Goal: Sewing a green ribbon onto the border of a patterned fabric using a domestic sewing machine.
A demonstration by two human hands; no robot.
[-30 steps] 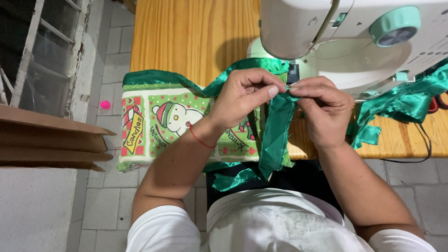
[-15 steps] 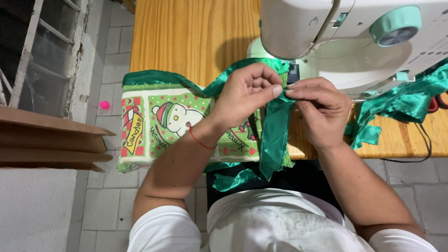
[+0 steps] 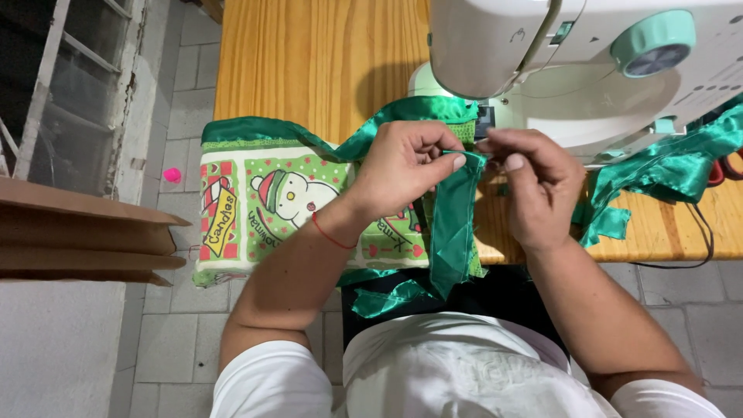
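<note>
At the bottom of the frame sits the person's white-shirted lap, with loose ends of shiny green satin fabric strip hanging down over the table edge in the lower middle. Just above, in the centre, the left hand has its thumb and fingers closed in a pinch on the top end of that strip, a thin red thread bracelet round its wrist. The right hand, immediately to the right, curls its fingers toward the same end, thumb and forefinger drawn together; whether they actually nip the cloth I cannot tell. The satin looks light, limp and slippery, likely to slide and fray, so it is best taken close to its folded top edge with a firm fingertip pinch.

Left of centre lies a green printed cotton panel with a snowman and candy-cane pattern, edged in the same satin, spread on the orange wooden table. In the upper right stands a white sewing machine with a mint-green dial; more crumpled green satin scraps lie at right. A brown cardboard sheet fills the left edge.
</note>
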